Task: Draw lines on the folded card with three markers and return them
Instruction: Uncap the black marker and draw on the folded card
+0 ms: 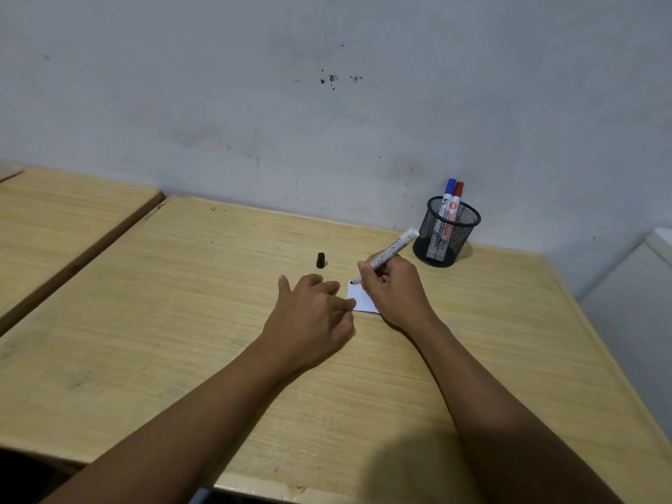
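A small white folded card (pixel 358 298) lies on the wooden table (pixel 218 321), partly hidden under both hands. My right hand (pixel 394 285) grips an uncapped white-barrelled black marker (pixel 394 247), its tip touching the card's far left corner. My left hand (pixel 312 314) rests on the table with its fingertips pressing the card's left edge. The marker's black cap (pixel 320 260) stands on the table just beyond my left hand. A blue-capped marker (pixel 448 196) and a red-capped marker (pixel 455 200) stand in a black mesh pen holder (pixel 445 231) at the back right.
A second wooden table (pixel 54 220) stands to the left across a narrow gap. A grey wall (pixel 327 103) runs right behind the table. A white surface (pixel 636 285) sits off the table's right edge.
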